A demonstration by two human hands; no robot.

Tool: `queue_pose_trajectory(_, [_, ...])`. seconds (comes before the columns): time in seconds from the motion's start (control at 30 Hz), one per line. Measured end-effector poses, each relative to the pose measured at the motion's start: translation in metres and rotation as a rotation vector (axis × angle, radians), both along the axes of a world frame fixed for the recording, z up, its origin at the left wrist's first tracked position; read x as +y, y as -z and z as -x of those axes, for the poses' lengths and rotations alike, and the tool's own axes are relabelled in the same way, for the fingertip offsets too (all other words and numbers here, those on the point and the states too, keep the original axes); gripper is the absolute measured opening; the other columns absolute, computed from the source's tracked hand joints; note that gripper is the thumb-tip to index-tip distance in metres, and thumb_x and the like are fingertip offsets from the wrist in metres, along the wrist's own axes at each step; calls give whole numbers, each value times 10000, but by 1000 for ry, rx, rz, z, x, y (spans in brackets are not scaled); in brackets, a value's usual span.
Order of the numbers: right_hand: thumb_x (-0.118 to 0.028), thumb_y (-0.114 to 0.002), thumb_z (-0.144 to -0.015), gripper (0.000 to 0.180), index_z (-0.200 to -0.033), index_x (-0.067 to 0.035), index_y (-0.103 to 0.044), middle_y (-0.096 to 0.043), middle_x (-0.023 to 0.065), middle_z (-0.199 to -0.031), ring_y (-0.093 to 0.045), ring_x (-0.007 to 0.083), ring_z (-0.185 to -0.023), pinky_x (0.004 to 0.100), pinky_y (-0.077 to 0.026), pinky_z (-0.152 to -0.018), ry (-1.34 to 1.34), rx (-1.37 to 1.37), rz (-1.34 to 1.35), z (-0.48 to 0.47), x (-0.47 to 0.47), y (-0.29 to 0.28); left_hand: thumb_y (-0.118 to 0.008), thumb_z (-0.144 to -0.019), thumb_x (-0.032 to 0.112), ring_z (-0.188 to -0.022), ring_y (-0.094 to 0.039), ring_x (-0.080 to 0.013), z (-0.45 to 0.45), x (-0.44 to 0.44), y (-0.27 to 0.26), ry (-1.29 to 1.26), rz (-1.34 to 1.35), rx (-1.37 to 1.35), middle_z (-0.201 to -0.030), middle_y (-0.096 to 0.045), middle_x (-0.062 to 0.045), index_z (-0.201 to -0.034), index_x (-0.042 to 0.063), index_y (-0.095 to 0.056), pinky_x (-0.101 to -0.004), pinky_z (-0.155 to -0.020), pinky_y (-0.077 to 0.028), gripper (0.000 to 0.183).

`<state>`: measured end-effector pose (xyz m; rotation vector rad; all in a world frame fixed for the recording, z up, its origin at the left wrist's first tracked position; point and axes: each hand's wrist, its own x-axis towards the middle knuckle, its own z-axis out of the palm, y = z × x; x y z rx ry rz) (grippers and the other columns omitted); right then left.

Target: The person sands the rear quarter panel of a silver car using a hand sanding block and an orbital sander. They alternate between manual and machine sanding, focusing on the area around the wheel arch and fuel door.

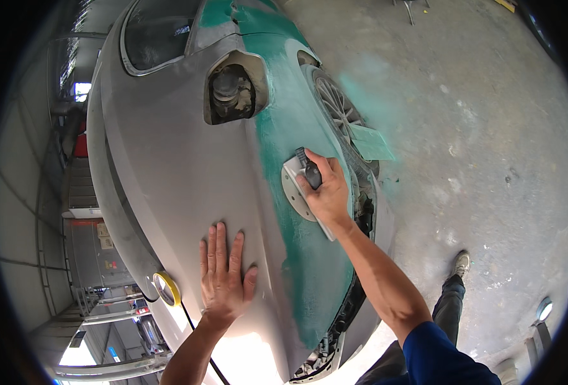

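Note:
My right hand (331, 195) grips the black knob of a hand sanding block (292, 169). Under the block a pale, perforated sanding disc (292, 195) lies against the green-coated strip (312, 288) of a car's rear quarter panel. My left hand (223, 286) rests flat on the grey bodywork (168, 159) beside that strip, fingers apart and holding nothing. Green coating runs along the panel past the wheel arch, dusty and scuffed near the block. Beyond the block is the uncovered fuel filler recess (235, 89).
A roll of yellow tape (167, 289) sits on the car at left. The spoked wheel (336, 103) has a green sheet (371, 142) against it. Exposed brackets (322, 356) line the panel's rear edge. A lit lamp (544, 309) stands at lower right on the dusty concrete floor (481, 120).

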<state>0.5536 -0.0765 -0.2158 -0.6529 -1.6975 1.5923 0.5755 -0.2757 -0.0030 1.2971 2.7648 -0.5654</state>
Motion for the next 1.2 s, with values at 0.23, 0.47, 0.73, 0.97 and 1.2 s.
queue_pose_trajectory(0.23, [-147,-890,-813,622,-1390,-143,-656,-656,166,-1149,-688,337,-1063,410,-574,-894,-182,-8,90,-151,-105,-1,-485,-1074,410,-1603,-218,-514,0,-22,-4,-36,51,-11,-1720,-227,-332,-1652,25,-350,-663,-1281,-152,707])
queue_pose_trajectory(0.47, [-170,-837,-878,531,-1378,-150,-658,-641,135,-1095,-660,354,-996,445,-548,-825,-23,-49,133,-6,4,19,-395,-1107,410,-1592,-241,-528,7,-4,4,15,21,-6,-1707,-247,-352,-1654,18,-347,-651,-1282,-163,674])
queue_pose_trajectory(0.73, [-148,-882,-851,572,-1377,-141,-660,-649,161,-1118,-706,327,-941,399,-597,-848,-148,8,83,-89,-62,8,-350,-1112,424,-1592,-230,-537,-1,-20,-6,-27,59,-1,-1704,-251,-352,-1652,0,-337,-656,-1277,-171,686])
queue_pose_trajectory(0.97, [-149,-861,-876,565,-1396,-152,-639,-637,157,-1192,-670,348,-1076,453,-551,-951,-101,-138,191,-54,-34,25,-362,-1104,426,-1588,-229,-547,10,-13,6,16,48,-19,-1704,-233,-368,-1654,-8,-323,-658,-1271,-171,702])
queue_pose_trajectory(1.2, [-266,-836,-895,580,-1432,-194,-628,-632,116,-1096,-669,354,-1043,443,-563,-890,-28,-127,153,-30,-9,63,-316,-1120,442,-1590,-207,-558,1,-10,-4,-5,75,-29,-1699,-221,-383,-1665,-20,-284,-666,-1273,-164,715])
